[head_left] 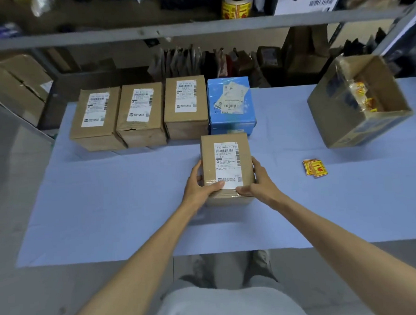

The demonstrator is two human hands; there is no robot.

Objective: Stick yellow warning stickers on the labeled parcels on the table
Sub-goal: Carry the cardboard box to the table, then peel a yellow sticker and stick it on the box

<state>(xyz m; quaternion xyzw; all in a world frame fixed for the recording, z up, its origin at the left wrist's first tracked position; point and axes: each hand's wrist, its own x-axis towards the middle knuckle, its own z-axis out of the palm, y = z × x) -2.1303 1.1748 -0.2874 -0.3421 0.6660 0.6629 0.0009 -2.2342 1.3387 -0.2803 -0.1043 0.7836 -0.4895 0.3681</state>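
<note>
Head view: labeled brown parcel on tabletop, centre, label up. Left hand and right hand grip its near sides, fingers curled round edges, thumbs on top. Yellow stickers lie loose on tabletop to right, well apart from parcel. Row of four labeled parcels behind, rightmost blue.

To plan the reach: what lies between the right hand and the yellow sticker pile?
Bare pale blue table cover, in the head view, separates the right hand, gripping the brown cardboard parcel, from the pile of yellow stickers.
</note>
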